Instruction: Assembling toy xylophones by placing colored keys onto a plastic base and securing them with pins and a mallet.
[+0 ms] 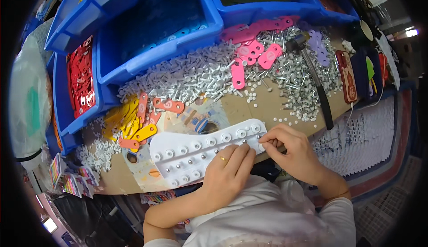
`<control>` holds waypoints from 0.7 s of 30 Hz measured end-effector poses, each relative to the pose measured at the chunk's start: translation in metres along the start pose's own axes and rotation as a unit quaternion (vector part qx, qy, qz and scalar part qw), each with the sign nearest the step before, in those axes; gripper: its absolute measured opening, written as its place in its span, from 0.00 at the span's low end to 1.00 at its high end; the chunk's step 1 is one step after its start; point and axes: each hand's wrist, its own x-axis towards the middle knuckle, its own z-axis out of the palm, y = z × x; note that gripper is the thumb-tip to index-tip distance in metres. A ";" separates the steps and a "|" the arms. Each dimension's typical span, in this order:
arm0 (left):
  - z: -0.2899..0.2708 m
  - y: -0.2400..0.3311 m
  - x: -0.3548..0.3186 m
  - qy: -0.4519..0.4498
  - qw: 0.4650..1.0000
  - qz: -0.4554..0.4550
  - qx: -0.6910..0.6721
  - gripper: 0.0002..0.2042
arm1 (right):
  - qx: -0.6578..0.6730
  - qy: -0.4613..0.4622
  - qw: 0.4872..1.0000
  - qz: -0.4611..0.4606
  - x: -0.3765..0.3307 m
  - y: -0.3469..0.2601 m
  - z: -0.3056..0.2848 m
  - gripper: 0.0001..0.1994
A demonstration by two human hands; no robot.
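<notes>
A white moulded plastic board [178,140] lies at the table's front edge, with rows of round cups in it. Small silver ball-like heads [190,162] sit in a line along its middle. My left hand [227,173], a ring on one finger, reaches over the front right part of the board. Its fingers are bent and close together, and their tips hide some of the cups. At the board's right end my right hand [292,151] is closed in a pinch, thumb and forefinger meeting beside the last cups. Whatever either hand holds is hidden or too small to make out.
Behind the board lie a heap of metal rivets [196,75], pink plastic tags [238,74] and yellow tags [129,117]. Blue bins [156,57] line the back. A black-handled hammer [322,97] leans at the right, near a phone [348,77]. White caps [96,155] lie front left.
</notes>
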 end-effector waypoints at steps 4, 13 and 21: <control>-0.005 -0.004 -0.007 -0.027 0.995 0.068 0.075 0.16 | 0.004 0.002 1.000 0.025 -0.004 0.000 0.002 0.04; -0.001 -0.021 -0.015 -0.034 0.963 0.198 0.180 0.16 | -0.166 0.113 0.946 -0.256 -0.006 0.024 0.018 0.12; -0.001 -0.024 -0.019 -0.003 0.966 0.186 0.179 0.15 | -0.243 0.215 0.901 -0.289 -0.018 0.050 0.037 0.14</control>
